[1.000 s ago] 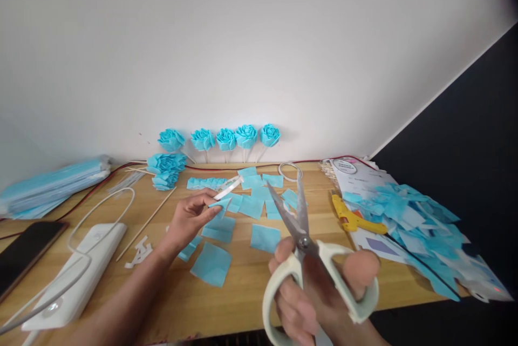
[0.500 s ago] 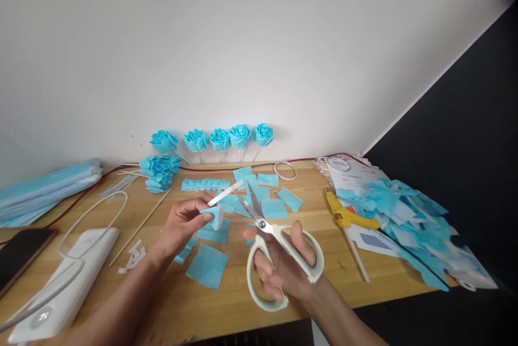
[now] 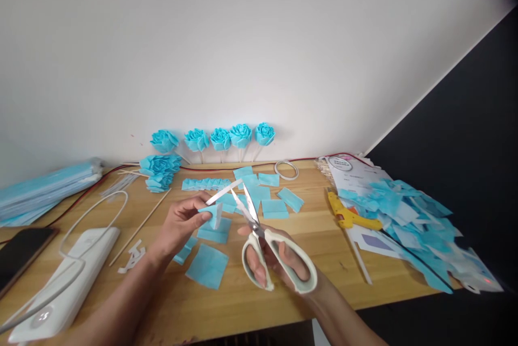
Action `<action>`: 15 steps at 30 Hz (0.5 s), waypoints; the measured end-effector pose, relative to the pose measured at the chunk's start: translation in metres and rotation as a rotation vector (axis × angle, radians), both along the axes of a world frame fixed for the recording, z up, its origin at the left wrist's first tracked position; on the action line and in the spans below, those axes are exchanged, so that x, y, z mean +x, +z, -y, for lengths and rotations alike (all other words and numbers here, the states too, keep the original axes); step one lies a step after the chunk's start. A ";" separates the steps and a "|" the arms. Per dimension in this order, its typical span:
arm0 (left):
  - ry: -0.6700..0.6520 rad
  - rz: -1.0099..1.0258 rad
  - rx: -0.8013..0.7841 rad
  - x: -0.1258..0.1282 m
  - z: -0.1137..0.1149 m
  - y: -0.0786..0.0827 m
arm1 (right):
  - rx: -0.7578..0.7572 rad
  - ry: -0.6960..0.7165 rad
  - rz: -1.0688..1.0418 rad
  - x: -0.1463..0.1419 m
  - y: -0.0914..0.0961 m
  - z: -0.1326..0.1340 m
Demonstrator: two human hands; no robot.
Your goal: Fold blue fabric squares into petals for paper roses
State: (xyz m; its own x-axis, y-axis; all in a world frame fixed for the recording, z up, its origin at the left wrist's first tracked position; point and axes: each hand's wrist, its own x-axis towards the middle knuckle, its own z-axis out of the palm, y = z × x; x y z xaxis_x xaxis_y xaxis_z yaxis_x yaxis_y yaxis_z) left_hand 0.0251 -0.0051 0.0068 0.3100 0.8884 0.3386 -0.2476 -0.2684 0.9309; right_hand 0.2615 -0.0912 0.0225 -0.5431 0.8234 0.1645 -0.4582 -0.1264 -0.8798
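Note:
My left hand (image 3: 184, 222) pinches a folded blue fabric piece (image 3: 213, 215) together with a thin white strip (image 3: 225, 191) that points up to the right. In my right hand (image 3: 279, 265) is a pair of scissors (image 3: 256, 227) with off-white handles, fingers through the loops. The blades are parted, and their tips lie close to the free end of the white strip; I cannot tell if they touch it. Blue fabric rectangles (image 3: 208, 266) lie on the table below and beyond my hands, beside a row of folded blue pieces (image 3: 205, 184).
Blue fabric flowers (image 3: 240, 135) on sticks lean at the wall. A tape roll (image 3: 286, 170) lies behind. At right are a yellow glue gun (image 3: 350, 215) and a heap of blue scraps (image 3: 408, 222); at left, a white power bank (image 3: 67, 286), a phone (image 3: 24, 257) and stacked masks (image 3: 48, 187).
My right hand has brought the scissors up and left, nearer the white strip, with the blades less far apart. My left hand has hardly moved.

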 end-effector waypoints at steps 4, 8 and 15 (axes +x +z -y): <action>0.016 0.016 -0.008 0.002 0.001 0.004 | -0.002 -0.043 0.068 0.000 0.007 0.004; 0.015 0.050 0.001 0.002 0.000 0.006 | -0.040 -0.045 0.072 0.002 0.009 0.005; -0.026 0.038 0.018 0.002 0.001 0.003 | -0.173 0.061 -0.121 0.003 -0.005 0.002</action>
State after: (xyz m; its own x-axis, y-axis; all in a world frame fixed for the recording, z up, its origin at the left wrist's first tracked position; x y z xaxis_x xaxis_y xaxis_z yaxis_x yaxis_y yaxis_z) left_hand 0.0273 -0.0058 0.0100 0.3197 0.8736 0.3669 -0.2904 -0.2782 0.9156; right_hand 0.2645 -0.0932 0.0179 -0.5774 0.8115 0.0903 -0.5460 -0.3015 -0.7817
